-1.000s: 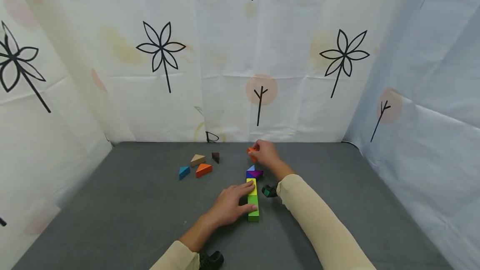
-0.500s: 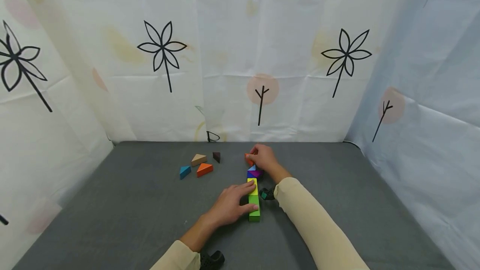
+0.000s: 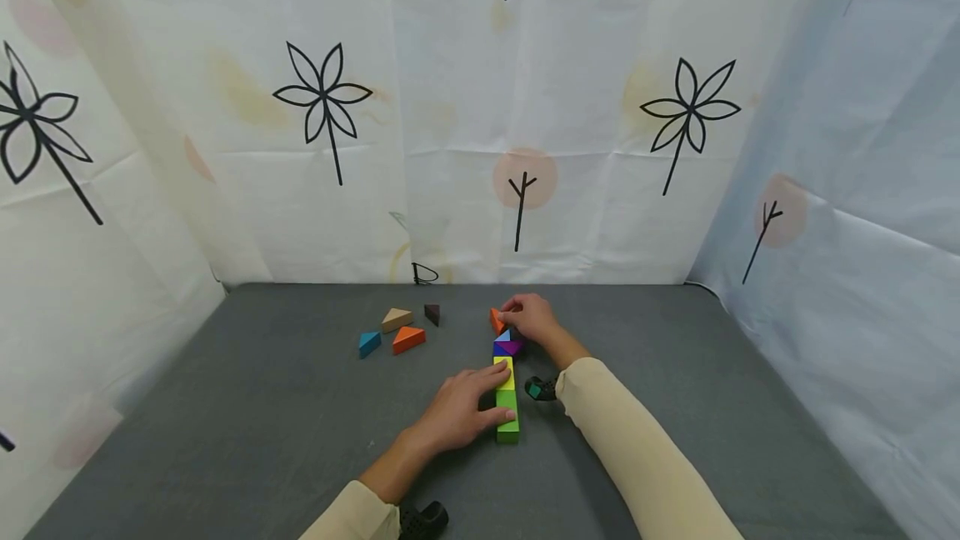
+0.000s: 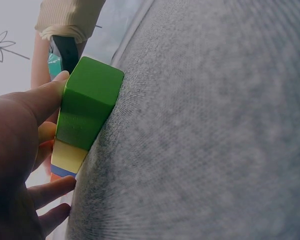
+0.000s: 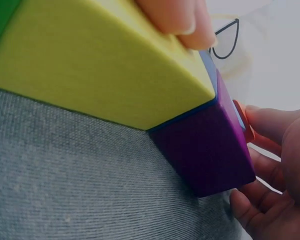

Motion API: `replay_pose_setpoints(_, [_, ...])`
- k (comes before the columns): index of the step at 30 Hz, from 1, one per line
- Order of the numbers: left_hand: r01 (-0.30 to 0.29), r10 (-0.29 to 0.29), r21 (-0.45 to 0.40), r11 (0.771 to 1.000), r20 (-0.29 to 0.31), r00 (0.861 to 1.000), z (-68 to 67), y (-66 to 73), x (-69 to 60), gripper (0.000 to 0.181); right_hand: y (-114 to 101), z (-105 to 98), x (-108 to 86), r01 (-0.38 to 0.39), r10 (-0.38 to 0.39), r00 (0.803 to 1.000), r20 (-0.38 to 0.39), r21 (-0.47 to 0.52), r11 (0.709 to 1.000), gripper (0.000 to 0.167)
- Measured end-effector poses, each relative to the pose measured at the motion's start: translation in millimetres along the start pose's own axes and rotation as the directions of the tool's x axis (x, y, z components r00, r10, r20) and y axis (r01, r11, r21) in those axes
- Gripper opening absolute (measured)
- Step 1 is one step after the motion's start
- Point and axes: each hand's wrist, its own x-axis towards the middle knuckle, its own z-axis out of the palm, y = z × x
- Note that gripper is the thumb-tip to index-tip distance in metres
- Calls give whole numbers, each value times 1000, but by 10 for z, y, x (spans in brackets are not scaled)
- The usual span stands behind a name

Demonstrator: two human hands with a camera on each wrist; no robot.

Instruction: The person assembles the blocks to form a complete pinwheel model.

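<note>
In the head view a row of wooden blocks runs away from me on the grey table. Nearest is a green block (image 3: 507, 434), then a yellow block (image 3: 506, 382). Beyond come a dark blue triangular block (image 3: 498, 351), a purple triangular block (image 3: 513, 347) and a light blue one (image 3: 505, 336). My left hand (image 3: 459, 411) rests along the row, thumb on the green block, a fingertip on the yellow. At the far end my right hand (image 3: 534, 320) pinches an orange triangular block (image 3: 496, 321) by the light blue one. The right wrist view shows the purple block's (image 5: 205, 150) side.
Left of the row lie several loose triangular blocks: a tan one (image 3: 397, 320), a dark brown one (image 3: 432, 314), an orange one (image 3: 408, 340) and a blue one (image 3: 369, 344). White patterned cloth (image 3: 450, 107) walls the table's back and sides.
My right hand has brought the orange triangular block down and slightly left, nearer the light blue block at the row's far end. The left hand stays on the green and yellow blocks.
</note>
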Motion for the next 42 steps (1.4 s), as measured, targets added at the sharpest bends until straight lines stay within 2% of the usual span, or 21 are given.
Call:
replay_pose_setpoints(15, [22, -22, 6, 1000, 16, 1000, -20, 12, 3, 66, 106, -31, -2, -75, 63, 993, 102, 116, 990, 25])
replay_pose_setpoints(21, [30, -30, -1, 1000, 20, 999, -16, 20, 12, 66, 130, -68, -47, -53, 26, 989, 142, 186, 981, 26])
replay_pose_setpoints(42, [9, -9, -2, 1000, 14, 1000, -16, 14, 1, 66, 202, -88, -89, 42, -86, 979, 186, 229, 973, 27])
